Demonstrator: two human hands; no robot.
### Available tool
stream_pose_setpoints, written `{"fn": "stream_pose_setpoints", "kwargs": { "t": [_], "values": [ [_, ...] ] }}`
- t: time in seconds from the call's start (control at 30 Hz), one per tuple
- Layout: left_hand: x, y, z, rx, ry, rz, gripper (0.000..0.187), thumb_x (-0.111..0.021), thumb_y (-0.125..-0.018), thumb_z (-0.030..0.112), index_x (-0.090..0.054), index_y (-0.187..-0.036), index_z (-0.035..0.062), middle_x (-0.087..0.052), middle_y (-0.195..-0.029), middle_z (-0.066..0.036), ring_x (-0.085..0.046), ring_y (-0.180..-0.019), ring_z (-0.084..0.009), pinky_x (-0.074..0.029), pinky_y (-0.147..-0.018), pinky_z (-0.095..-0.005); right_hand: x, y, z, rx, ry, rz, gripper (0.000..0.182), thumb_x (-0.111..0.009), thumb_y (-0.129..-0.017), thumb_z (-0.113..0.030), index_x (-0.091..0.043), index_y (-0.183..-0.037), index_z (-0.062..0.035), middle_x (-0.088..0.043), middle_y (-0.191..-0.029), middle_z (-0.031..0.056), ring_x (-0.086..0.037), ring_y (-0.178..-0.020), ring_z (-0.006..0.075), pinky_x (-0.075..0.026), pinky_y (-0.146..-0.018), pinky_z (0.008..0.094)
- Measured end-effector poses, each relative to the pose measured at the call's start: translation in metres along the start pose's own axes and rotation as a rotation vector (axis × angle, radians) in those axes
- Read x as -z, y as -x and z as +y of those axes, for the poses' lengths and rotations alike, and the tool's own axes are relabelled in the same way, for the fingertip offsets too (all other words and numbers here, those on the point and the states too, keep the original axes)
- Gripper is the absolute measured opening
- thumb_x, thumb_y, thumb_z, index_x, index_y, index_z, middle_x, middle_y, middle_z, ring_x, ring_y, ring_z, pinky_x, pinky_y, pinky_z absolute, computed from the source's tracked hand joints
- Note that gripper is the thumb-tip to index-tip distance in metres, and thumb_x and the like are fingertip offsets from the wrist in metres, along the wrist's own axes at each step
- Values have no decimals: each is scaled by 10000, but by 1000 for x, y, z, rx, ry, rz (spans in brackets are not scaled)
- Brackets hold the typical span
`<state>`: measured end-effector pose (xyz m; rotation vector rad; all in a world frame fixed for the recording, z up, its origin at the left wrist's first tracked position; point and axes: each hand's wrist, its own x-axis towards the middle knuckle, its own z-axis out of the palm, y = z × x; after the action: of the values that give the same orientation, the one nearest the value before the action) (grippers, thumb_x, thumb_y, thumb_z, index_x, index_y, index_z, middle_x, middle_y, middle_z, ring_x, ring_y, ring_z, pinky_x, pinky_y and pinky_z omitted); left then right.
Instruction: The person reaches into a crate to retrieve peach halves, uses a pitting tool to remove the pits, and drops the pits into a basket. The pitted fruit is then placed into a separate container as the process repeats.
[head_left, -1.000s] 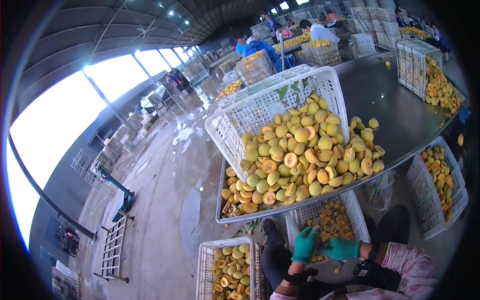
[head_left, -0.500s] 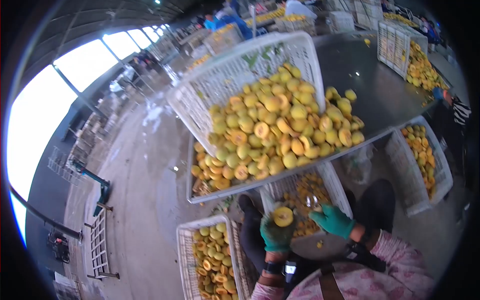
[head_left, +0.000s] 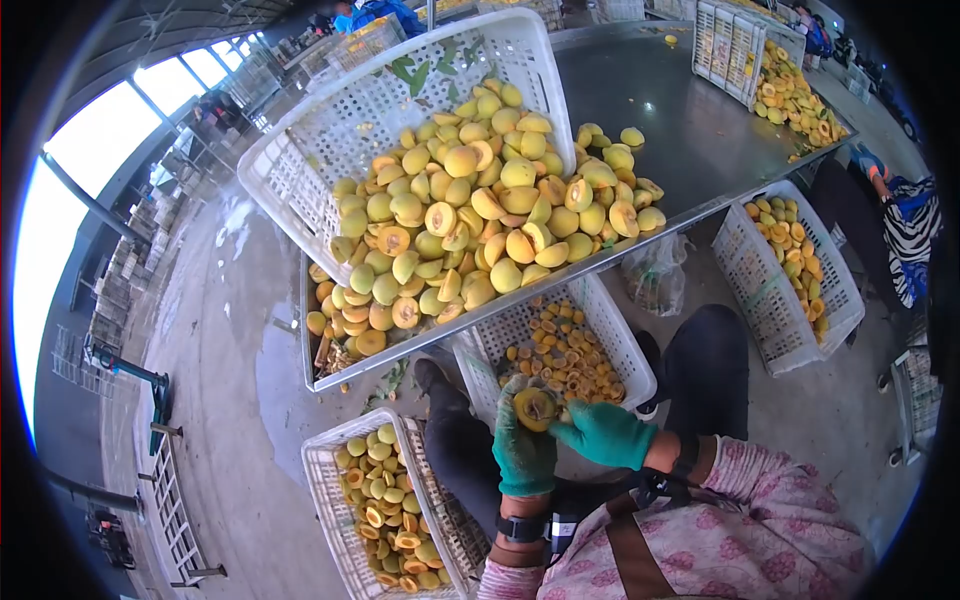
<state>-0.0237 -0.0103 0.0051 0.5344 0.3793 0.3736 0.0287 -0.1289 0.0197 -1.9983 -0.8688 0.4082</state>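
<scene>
My left hand (head_left: 524, 448), in a green glove, holds a halved yellow fruit (head_left: 535, 408) with its cut face up. Gloved in green too, my right hand (head_left: 606, 433) has its fingers closed right beside that fruit; what they grip is too small to make out. Below and beyond both hands stands a white crate (head_left: 486, 372) with small orange-brown pieces inside. Ahead, a tilted white basket (head_left: 300, 190) spills a heap of yellow fruit (head_left: 480, 215), many halved, onto a metal table (head_left: 655, 130).
A crate of fruit halves (head_left: 310, 462) stands at lower left, another (head_left: 750, 290) at right. A plastic bag (head_left: 655, 275) lies under the table edge. At far right, a co-worker's gloved hand (head_left: 868, 162) is near another fruit pile (head_left: 790, 95). My knees flank the middle crate.
My right hand has moved left to meet the fruit in my left hand; the shiny metal piece seen near it is no longer visible. The view has shifted, so the table appears further up and left.
</scene>
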Motion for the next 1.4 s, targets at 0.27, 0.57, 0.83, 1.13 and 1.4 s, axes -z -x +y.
{"fn": "stream_pose_setpoints", "kwargs": {
  "t": [0.27,0.57,0.83,1.13,1.4],
  "values": [
    [22,2,-11,25,4,6,330,-460,-911,288,-517,-1117,36,-582,-1003,-127,-580,-907,-259,-480,-826,-385,6,7,-11,32,-36,-113,285,-496,-864,-252,-600,-766,-6,-589,-686,189,-571,-583,361,-430,-557,440],
    [12,-1,-23,-122,-157,217,319,-422,-932,333,-544,-970,40,-587,-905,-90,-583,-785,-190,-501,-719,-322,-5,5,8,-52,-93,-195,313,-478,-874,-229,-586,-732,28,-586,-662,189,-577,-561,319,-434,-555,422],
    [13,-10,-22,-230,-561,155,286,-396,-934,251,-565,-866,31,-582,-759,-57,-561,-667,-146,-477,-610,-265,6,-3,12,-363,-563,-530,312,-455,-917,-249,-565,-734,-22,-543,-582,77,-508,-444,161,-412,-419,309],
    [15,-15,-7,-23,-443,31,313,-446,-921,270,-573,-811,6,-571,-654,-57,-556,-564,-154,-463,-544,-260,9,-4,10,-742,-1295,-713,244,-458,-931,-286,-522,-813,-82,-456,-539,-40,-408,-392,49,-312,-334,192],
    [61,-23,89,-576,-572,461,310,-511,-884,313,-604,-856,19,-592,-736,-73,-587,-617,-173,-503,-514,-287,20,-12,107,-128,-801,-572,354,-472,-907,-317,-511,-1040,8,-522,-577,58,-498,-455,158,-415,-426,321]
  ]
}}
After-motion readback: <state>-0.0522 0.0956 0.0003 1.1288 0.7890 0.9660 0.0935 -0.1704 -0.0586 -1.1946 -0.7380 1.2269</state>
